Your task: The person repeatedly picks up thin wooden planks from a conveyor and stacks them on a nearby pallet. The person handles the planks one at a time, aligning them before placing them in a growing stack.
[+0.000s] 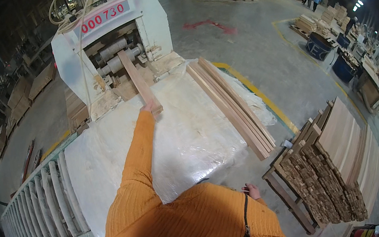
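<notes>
Plainly, the long pale reddish-brown wooden board (pixel 139 81) lies toward 11 o'clock, its far end at the shiny metal rollers (pixel 114 50) of the white boxy machine (pixel 156 22). The left hand (pixel 147 107) is closed on its near end, fingers mostly hidden. The right hand (pixel 252 190) hangs at 5 o'clock, fingers loosely bent; I cannot tell whether it holds anything.

To guide this well, I would keep the board level and square to the rollers, push steadily from the end, and keep fingers well back from the opening.

Beneath it spreads the plastic-covered white table (pixel 192 135), bearing a row of narrow brown wooden strips (pixel 231 107) at 3 o'clock. The grey slatted roller conveyor (pixel 42 207) sits at 8 o'clock, a tall stack of sawn timber (pixel 324 182) at 4.

Two round dark blue drums (pixel 314 51) stand between 2 and 3 o'clock; their contents are too small to make out.
</notes>
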